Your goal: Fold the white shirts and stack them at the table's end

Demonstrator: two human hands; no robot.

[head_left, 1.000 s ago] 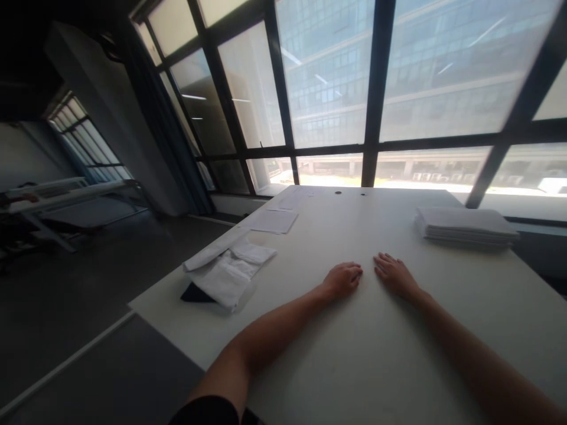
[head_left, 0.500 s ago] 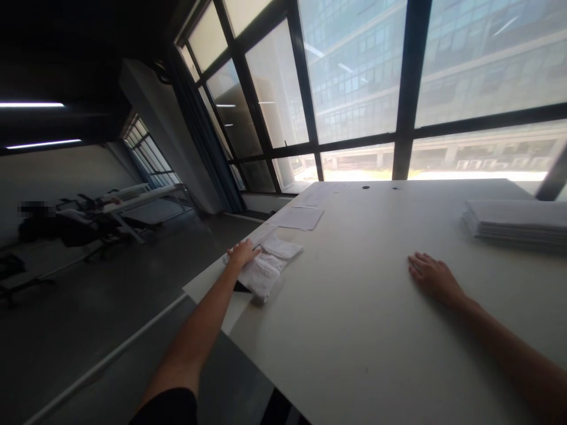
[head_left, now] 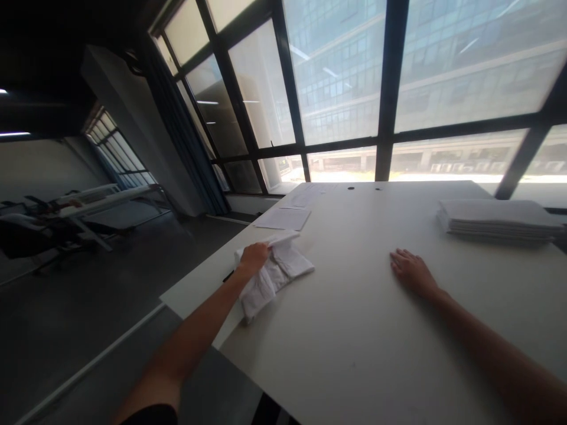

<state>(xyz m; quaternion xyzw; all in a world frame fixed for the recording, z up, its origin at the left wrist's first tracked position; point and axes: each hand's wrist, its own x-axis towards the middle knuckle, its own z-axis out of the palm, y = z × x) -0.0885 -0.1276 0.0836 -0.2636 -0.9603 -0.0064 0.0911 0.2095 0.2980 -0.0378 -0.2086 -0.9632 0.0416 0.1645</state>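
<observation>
White cloth [head_left: 293,261], creased and bunched, is gripped by the left hand [head_left: 254,258], the right hand [head_left: 414,274] flat with fingers [head_left: 401,256] extended.

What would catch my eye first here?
The bright windows stand out first, beyond the white table. Toward the table's left edge, the left hand grips a crumpled white cloth. The right hand rests on the table, with a neat white stack beyond it at right.

White cloth [head_left: 280,268] lies rumpled — creased — on the table [head_left: 376,336].
</observation>
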